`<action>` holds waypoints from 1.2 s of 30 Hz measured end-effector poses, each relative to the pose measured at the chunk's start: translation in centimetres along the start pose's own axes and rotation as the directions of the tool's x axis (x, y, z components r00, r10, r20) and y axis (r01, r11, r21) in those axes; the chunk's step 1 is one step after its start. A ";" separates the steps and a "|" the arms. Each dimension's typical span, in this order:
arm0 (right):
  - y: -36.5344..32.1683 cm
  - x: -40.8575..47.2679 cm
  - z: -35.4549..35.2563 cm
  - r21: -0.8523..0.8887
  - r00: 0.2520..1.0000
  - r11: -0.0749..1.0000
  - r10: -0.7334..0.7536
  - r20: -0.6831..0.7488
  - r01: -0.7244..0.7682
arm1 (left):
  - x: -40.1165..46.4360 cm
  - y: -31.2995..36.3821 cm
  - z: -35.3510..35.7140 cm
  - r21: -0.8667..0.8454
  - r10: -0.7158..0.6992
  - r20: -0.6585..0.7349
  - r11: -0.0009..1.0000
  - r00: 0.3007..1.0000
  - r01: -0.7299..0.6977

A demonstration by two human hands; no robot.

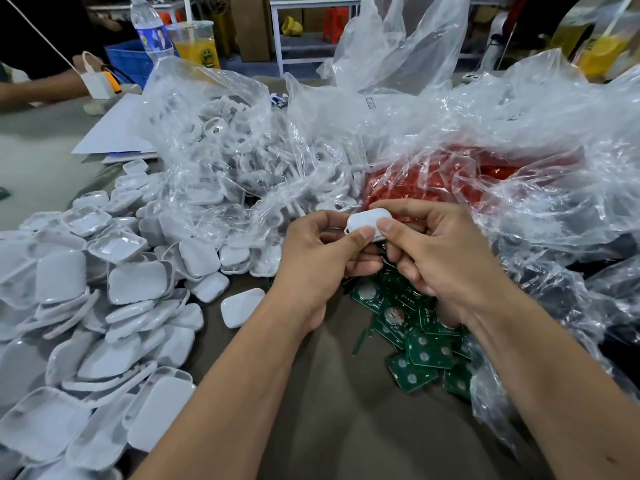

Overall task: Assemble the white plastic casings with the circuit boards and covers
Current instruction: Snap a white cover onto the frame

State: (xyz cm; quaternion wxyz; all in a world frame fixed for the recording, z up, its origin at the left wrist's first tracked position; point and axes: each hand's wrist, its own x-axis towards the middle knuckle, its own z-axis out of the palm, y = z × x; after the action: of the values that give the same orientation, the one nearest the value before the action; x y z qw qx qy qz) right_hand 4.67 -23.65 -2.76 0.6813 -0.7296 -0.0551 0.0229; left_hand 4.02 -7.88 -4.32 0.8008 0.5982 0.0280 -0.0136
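A small white plastic casing (366, 221) is held above the table between both hands. My left hand (322, 258) pinches its near left corner with thumb and curled fingers. My right hand (436, 251) pinches its right side, thumb on top. Below the hands lies a heap of green circuit boards (419, 344). A big pile of white casing halves (104, 306) covers the left of the table. One single white casing (242, 307) lies alone near my left wrist.
A clear plastic bag of white parts (235, 150) sits behind the pile, and a bag with red parts (443, 178) lies behind my hands. Crumpled clear plastic (554, 306) spreads along the right. A water bottle (150, 29), a drink cup (197, 43) and another person's arm (38, 88) are at the far left.
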 end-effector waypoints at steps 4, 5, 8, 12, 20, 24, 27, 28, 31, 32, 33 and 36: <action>0.0 0.1 -0.1 0.056 1.000 0.998 0.024 0.021 -0.025 | -0.1 0.3 -0.1 -0.046 -0.040 -0.004 0.998 0.999 0.040; 0.1 0.1 -0.1 0.056 0.999 0.998 0.026 0.021 -0.027 | -0.1 0.4 0.0 -0.043 -0.044 -0.008 0.998 0.999 0.044; 0.2 0.1 -0.1 0.053 1.000 0.998 0.022 0.019 -0.023 | -0.2 0.5 0.0 -0.033 -0.055 -0.027 0.998 0.998 0.054; 0.3 0.1 0.0 0.048 1.000 0.999 0.023 0.018 -0.024 | -0.2 0.5 0.1 -0.012 -0.061 -0.041 0.998 0.997 0.060; 0.4 0.0 0.2 0.017 1.000 1.000 -0.021 -0.013 0.021 | -0.3 0.7 0.1 0.032 -0.073 -0.070 0.997 0.995 0.075; 0.6 -0.2 0.2 -0.288 0.984 0.941 -0.180 0.007 0.174 | 0.0 1.2 -0.3 -0.029 -0.174 -0.063 0.985 0.983 0.172; 0.5 0.0 -0.1 -0.547 0.946 0.780 -0.316 0.076 0.304 | 0.2 1.4 -0.9 -0.066 -0.206 -0.032 0.977 0.978 0.203; 0.5 0.0 -0.2 -0.566 0.937 0.756 -0.336 0.097 0.330 | 0.2 1.4 -1.0 -0.082 -0.207 -0.031 0.976 0.978 0.204; 0.7 0.1 -0.3 -0.539 0.936 0.774 -0.342 0.085 0.332 | 0.2 1.3 -0.7 -0.087 -0.170 -0.018 0.982 0.985 0.168; 0.8 0.1 -0.3 -0.459 0.953 0.841 -0.298 0.048 0.286 | 0.2 1.1 -0.5 -0.081 -0.152 -0.023 0.985 0.988 0.149; 0.8 0.1 -0.2 -0.334 0.972 0.915 -0.236 0.009 0.226 | 0.2 0.9 -0.4 -0.062 -0.124 -0.043 0.991 0.991 0.121; 0.5 0.2 0.1 0.008 0.997 0.998 -0.066 -0.038 0.066 | 0.3 0.5 -0.2 0.009 -0.012 -0.098 1.000 0.995 0.013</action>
State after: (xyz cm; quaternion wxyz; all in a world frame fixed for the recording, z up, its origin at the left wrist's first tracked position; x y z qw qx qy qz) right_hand 4.85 -23.53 -3.28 0.6858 -0.7247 -0.0663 -0.0128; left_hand 4.34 -7.56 -3.90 0.7954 0.6018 0.0710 0.0107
